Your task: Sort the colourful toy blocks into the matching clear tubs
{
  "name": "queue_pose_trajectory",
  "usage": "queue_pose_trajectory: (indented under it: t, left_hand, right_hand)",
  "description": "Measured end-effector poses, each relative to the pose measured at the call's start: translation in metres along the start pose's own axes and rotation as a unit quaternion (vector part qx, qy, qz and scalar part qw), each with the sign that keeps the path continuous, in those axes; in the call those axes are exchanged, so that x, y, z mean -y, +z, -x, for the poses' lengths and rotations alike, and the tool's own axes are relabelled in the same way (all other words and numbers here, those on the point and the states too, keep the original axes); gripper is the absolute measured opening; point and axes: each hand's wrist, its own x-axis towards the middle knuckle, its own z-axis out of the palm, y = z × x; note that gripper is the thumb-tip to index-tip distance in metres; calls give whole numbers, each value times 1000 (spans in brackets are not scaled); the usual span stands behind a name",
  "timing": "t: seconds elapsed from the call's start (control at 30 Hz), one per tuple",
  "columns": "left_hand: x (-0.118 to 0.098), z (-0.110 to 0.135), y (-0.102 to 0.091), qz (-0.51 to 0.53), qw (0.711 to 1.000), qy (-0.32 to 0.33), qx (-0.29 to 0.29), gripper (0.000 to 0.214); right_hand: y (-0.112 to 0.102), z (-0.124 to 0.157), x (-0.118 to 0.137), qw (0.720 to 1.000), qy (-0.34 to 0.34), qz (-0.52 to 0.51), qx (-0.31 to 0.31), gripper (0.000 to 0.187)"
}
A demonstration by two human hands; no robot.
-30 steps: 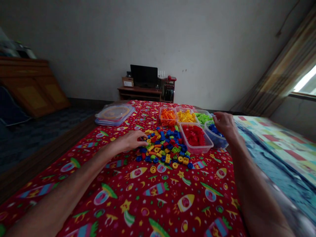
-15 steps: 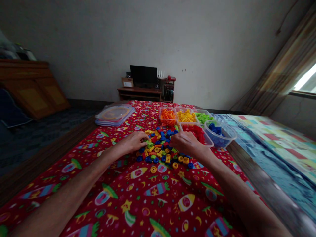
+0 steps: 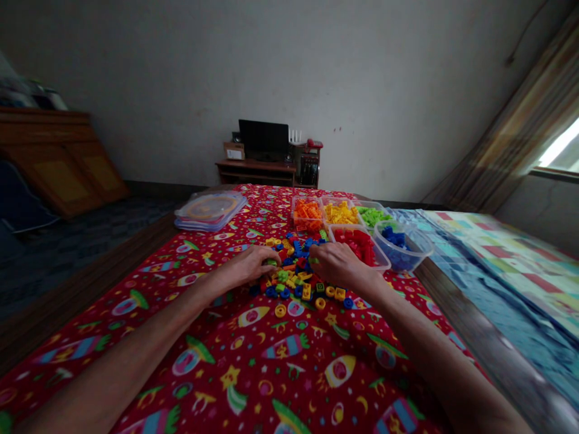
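On the red rocket-print cloth (image 3: 253,374) both forearms stretch forward, palms down, to the pile of loose bricks (image 3: 301,282); the left hand (image 3: 248,267) curls its fingers onto a green brick (image 3: 272,262) at the pile's left edge; the right hand (image 3: 338,264) covers the right side, fingertips bent among the pieces; whether either hand grips anything cannot be told; just beyond the right hand stand the red tub (image 3: 362,246) and the blue tub (image 3: 401,246); a stack of lids (image 3: 209,210) lies well apart, far left.
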Motion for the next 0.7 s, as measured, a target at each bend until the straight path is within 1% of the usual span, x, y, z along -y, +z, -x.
queue_pose_trajectory:
  t: [0.1,0.2,0.27,0.33,0.4,0.47,0.5,0.57,0.63,0.7]
  left_hand:
    - [-6,0,-4,8,1000,-15,14,22]
    - [-15,1,-5,17,1000,-10,17,22]
    - [-20,1,-5,27,999,-8,15,21]
    - [-25,-1,-5,44,999,-19,-4,19]
    - [-27,-4,-4,91,993,-56,-47,20]
    - [-30,-9,-2,185,973,-109,-82,30]
    - [-31,-11,0,241,957,-134,-87,36]
    - [-33,-14,3,344,921,-169,-75,47]
    - [-35,-17,8,414,889,-187,-61,55]
    - [-36,-18,13,452,869,-188,-62,62]
  right_hand:
    - [2,-2,-2,999,-5,-26,-27,21]
    - [7,-4,-1,997,-19,-48,-53,21]
    - [11,-5,0,994,-31,-67,-78,25]
    - [15,-5,1,990,-42,-88,-103,33]
    - [18,-6,2,986,-49,-108,-115,39]
    - [21,-7,3,983,-61,-126,-116,42]
    - [22,-7,5,982,-71,-136,-114,43]
    - [23,-9,9,977,-92,-159,-108,42]
    - [23,-9,15,974,-105,-177,-98,35]
    - [22,-8,20,972,-111,-187,-90,28]
